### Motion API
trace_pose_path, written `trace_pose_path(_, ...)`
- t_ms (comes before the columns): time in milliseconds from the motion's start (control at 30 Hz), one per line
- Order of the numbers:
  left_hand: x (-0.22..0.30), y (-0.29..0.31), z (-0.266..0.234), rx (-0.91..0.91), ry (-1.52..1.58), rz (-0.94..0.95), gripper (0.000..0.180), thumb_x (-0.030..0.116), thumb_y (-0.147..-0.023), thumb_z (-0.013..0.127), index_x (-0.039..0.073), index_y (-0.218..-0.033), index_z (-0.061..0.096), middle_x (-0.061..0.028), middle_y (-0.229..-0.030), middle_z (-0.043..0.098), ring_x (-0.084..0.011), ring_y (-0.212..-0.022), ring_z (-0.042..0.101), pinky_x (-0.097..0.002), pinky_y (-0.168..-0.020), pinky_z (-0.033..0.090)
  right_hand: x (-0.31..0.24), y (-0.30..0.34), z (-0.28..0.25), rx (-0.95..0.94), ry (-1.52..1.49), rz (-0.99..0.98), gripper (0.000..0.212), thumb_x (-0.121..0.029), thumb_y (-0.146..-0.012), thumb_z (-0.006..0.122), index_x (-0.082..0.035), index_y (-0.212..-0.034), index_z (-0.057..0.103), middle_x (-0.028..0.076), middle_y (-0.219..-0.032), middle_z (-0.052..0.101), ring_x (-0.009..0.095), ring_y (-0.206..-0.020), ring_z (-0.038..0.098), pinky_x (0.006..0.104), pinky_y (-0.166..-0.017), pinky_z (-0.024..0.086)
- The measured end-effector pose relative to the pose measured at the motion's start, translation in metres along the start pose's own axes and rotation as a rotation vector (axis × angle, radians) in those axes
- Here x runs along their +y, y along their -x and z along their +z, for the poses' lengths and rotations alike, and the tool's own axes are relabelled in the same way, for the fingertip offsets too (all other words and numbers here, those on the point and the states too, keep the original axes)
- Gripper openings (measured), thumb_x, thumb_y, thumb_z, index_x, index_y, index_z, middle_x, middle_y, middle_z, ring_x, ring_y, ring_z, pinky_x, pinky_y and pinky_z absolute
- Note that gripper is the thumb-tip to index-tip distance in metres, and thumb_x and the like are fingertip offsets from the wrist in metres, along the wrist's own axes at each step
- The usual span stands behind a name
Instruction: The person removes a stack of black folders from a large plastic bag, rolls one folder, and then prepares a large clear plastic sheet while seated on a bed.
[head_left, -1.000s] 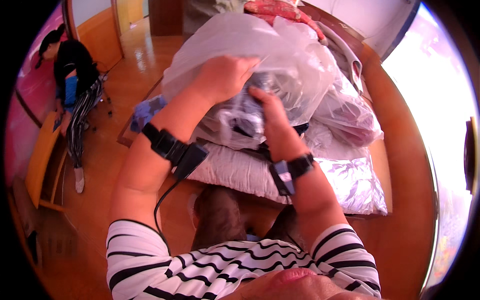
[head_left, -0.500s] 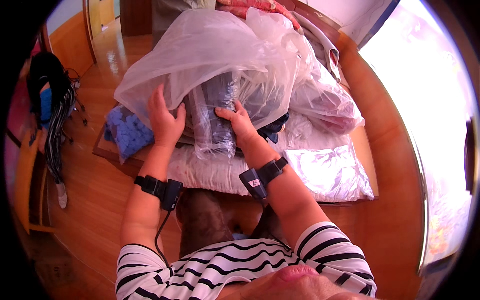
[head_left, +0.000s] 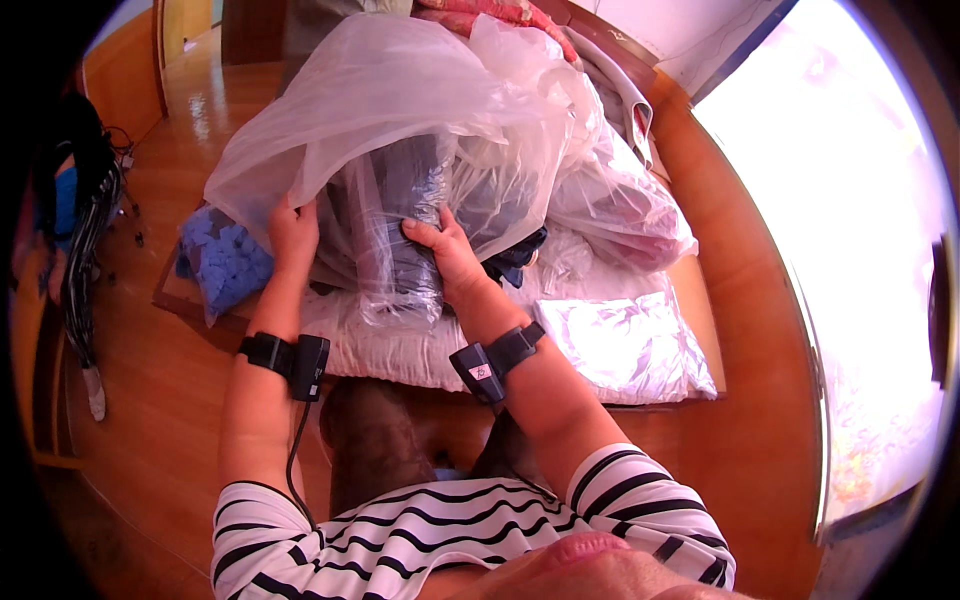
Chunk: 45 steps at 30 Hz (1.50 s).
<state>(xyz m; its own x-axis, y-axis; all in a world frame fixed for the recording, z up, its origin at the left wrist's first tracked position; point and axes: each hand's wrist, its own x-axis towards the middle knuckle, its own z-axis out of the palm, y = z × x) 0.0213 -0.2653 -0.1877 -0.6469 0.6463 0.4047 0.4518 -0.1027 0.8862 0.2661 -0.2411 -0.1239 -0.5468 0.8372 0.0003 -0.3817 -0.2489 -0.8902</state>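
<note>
A large translucent plastic bag is spread with its mouth towards me. My left hand is closed on the bag's rim at its left side. Inside the mouth lies a dark package in clear wrap, longish and wrinkled, its near end sticking out. My right hand grips the package's right side, thumb on top; its other fingers are partly hidden. Dark folded cloth shows just right of my right wrist, under the bag's edge.
A bag of blue pieces lies left of my left hand. A silvery flat packet rests on the pale quilted pad. More bagged things stand at the right. Another person is at the far left.
My left hand has gone from open fingers beside the bag to a closed hold on its rim. My right hand stays on the package. The whole view has shifted slightly.
</note>
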Motion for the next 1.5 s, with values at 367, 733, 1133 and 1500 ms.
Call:
trace_pose_path(367,0.045,0.003,0.013,0.077,0.066,0.099,0.050,0.039,-0.087,0.073,0.002,-0.120,0.065,-0.0214,-0.129,0.060,-0.0367,-0.120,0.057,-0.0404,-0.102,0.043,-0.006,0.007,0.007,0.013,0.031,0.047,0.067,-0.011,-0.083,0.077,-0.003,-0.138,0.040,0.013,-0.117,0.061,0.024,-0.102,0.063,0.0386,-0.087,0.055)
trace_pose_path(733,0.028,-0.021,0.034,0.243,-0.116,0.130,0.037,0.029,-0.091,0.063,-0.002,-0.111,0.067,-0.0247,-0.110,0.067,-0.0453,-0.104,0.061,-0.0491,-0.088,0.049,-0.036,0.043,0.030,-0.109,-0.094,0.042,0.065,0.008,-0.083,0.062,-0.006,-0.142,0.041,0.012,-0.116,0.065,0.024,-0.099,0.067,0.0378,-0.086,0.057)
trace_pose_path(1133,0.069,0.027,0.026,0.038,0.407,0.404,0.018,0.014,-0.097,0.055,0.002,-0.091,0.066,-0.0123,-0.069,0.063,-0.0148,-0.066,0.061,-0.0360,-0.061,0.047,-0.085,-0.073,0.072,0.028,-0.107,0.129,0.023,-0.019,-0.093,0.059,0.003,-0.098,0.063,0.014,-0.088,0.071,0.026,-0.076,0.070,0.0385,-0.073,0.058)
trace_pose_path(1500,0.093,0.039,-0.011,-0.249,0.476,0.271,0.023,0.018,-0.100,0.054,0.000,-0.087,0.060,-0.0144,-0.064,0.056,-0.0240,-0.058,0.056,-0.0388,-0.057,0.043,-0.088,-0.082,0.055,0.075,-0.001,-0.084,0.026,-0.022,-0.091,0.065,-0.002,-0.108,0.065,0.013,-0.092,0.071,0.023,-0.079,0.070,0.0361,-0.072,0.058)
